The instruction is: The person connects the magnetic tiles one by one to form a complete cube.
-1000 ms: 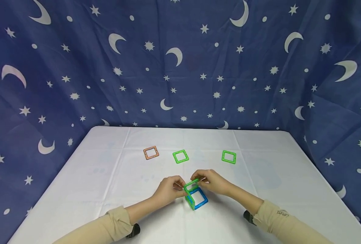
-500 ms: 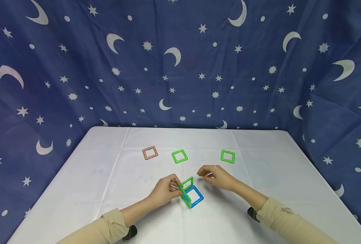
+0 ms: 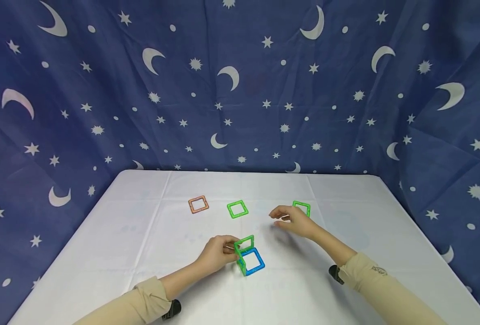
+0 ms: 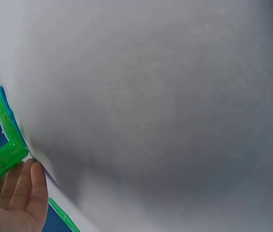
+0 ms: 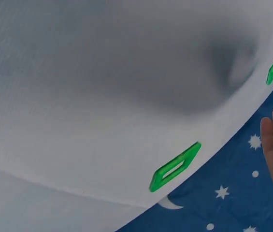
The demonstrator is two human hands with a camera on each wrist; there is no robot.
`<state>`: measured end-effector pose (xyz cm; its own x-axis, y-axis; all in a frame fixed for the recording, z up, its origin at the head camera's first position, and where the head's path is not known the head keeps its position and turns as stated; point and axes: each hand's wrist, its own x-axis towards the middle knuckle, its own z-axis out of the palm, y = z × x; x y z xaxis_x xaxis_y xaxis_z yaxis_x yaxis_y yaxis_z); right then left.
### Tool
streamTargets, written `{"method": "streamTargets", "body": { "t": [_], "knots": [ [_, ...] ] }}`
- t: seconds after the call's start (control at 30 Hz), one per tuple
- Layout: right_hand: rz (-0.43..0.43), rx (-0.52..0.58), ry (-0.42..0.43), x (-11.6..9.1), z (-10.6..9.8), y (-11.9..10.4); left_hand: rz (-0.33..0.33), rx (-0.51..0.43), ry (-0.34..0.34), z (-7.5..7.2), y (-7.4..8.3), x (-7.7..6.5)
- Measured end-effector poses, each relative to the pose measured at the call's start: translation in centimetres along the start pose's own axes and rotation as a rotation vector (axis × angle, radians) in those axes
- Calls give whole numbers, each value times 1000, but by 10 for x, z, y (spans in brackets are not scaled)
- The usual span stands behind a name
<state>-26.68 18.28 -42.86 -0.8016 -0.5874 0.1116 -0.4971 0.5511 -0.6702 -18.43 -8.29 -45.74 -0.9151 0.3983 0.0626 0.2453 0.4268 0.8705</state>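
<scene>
My left hand (image 3: 219,253) pinches the corner of a small magnetic-tile build, thumb on one side and fingers on the other. The build has a blue square magnetic tile (image 3: 255,270) lying flat, with one green tile (image 3: 244,240) upright at its back and another green tile (image 3: 242,267) upright along its left side. In the left wrist view a green tile (image 4: 8,116) shows between thumb and fingers. Above the table my right hand (image 3: 296,221) holds nothing, its fingers relaxed. It partly covers a loose green tile (image 3: 302,203) in the head view.
Another green tile (image 3: 240,214) lies flat behind the build, with an orange tile (image 3: 200,210) to its left. All rest on a white-covered table (image 3: 150,253). A dark blue curtain (image 3: 256,81) with moons and stars hangs behind.
My right hand has let go of the build and moved back and to the right, towards the right-hand green tile. My left hand still holds the build, which sits slightly further left.
</scene>
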Motion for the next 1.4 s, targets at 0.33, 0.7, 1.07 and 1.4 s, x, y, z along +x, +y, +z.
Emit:
{"method": "streamTargets", "body": {
  "t": [0.33, 0.7, 1.07, 1.4],
  "knots": [
    [55, -95, 92, 0, -15, 25, 15, 51, 42, 5, -1, 1],
    [228, -380, 74, 8, -34, 51, -6, 124, 36, 1, 3, 5],
    [475, -434, 8, -4, -40, 74, -18, 148, 6, 11, 8, 7],
    [390, -472, -14, 2, -33, 63, -32, 178, 13, 5, 4, 3]
  ]
}}
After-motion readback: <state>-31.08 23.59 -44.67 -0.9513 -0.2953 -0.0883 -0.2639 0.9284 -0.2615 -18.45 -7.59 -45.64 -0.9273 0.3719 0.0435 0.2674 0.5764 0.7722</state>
